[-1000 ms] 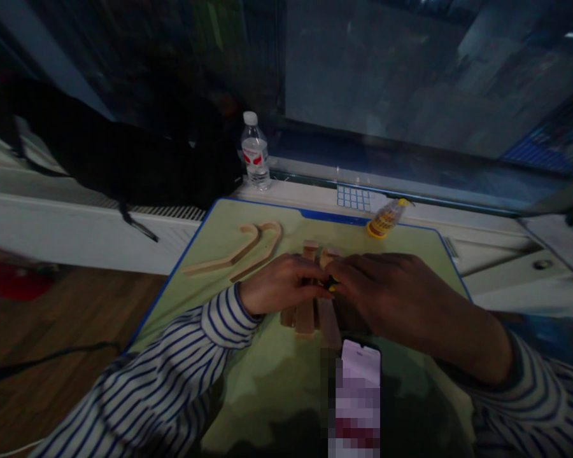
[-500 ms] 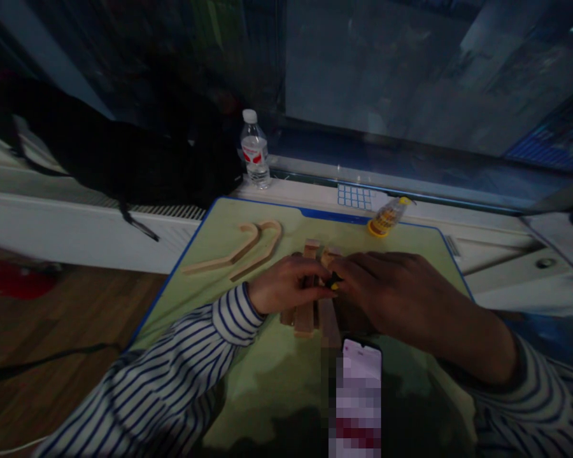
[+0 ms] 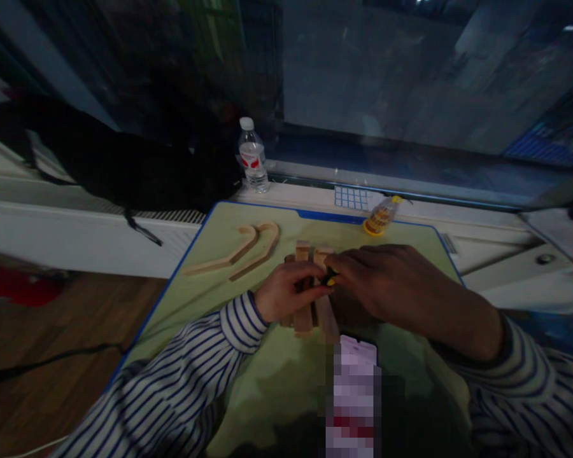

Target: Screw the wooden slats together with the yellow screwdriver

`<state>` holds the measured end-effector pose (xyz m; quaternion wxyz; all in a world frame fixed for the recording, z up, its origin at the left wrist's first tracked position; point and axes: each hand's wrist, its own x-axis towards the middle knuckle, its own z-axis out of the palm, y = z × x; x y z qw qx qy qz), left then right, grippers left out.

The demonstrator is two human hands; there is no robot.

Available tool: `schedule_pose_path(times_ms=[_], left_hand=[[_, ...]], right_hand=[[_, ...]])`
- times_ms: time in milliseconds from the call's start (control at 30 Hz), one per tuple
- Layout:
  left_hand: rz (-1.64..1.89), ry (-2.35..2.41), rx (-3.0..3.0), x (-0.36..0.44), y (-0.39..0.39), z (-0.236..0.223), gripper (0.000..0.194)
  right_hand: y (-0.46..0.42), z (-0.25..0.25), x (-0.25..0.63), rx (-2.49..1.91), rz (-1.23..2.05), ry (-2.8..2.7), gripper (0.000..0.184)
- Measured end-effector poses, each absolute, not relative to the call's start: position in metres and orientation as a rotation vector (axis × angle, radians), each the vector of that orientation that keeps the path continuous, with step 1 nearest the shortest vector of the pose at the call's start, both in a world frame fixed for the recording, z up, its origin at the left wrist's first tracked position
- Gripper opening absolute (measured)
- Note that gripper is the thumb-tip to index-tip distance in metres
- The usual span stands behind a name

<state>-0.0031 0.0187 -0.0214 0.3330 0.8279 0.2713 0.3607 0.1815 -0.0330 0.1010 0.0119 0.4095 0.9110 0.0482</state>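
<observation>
Out on the far left there's a bulky black fabric item slumped over the sill, and on the worktop, a pale green top with a blue edge, lie two pale, hook-ended wooden strips, side by side. Behind them a clear plastic bottle with a white cap and red-and-white label stands upright.

Now the left hand: it comes in from the lower left in a striped sleeve, wrist low, thumb and index finger reaching right, their tips pinched on a small black-and-yellow object. That object sits right between the two hands, above the wooden pieces, only bits of black and yellow peeking out.

Under the hands, light wooden blocks run lengthwise toward the wearer, square-ended and smooth-looking, with their middles covered by fingers. Just below, a phone with its screen lit lies face up, mostly pixelated.

Further right, a small clear bottle with a yellow cap and yellow base leans at the far edge. And here's the right hand, back upward, forearm angled in from the lower right, fingers curled down against the object; whether they grip it, I cannot tell.
</observation>
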Motion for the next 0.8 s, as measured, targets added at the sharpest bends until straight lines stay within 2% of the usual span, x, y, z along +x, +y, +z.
schedule_pose_path(times_ms=[200, 567, 800], left_hand=[[0.865, 0.742, 2.170, -0.006, 0.021, -0.015, 0.024], [0.683, 0.591, 2.025, -0.009, 0.031, -0.013, 0.020], [0.747, 0.606, 2.012, -0.007, 0.028, -0.014, 0.024]], right_hand=[[-0.033, 0.097, 0.181, 1.278, 0.156, 2.878, 0.029], [-0.036, 0.099, 0.176, 1.287, 0.143, 2.847, 0.028], [-0.040, 0.096, 0.174, 1.307, 0.167, 2.860, 0.031]])
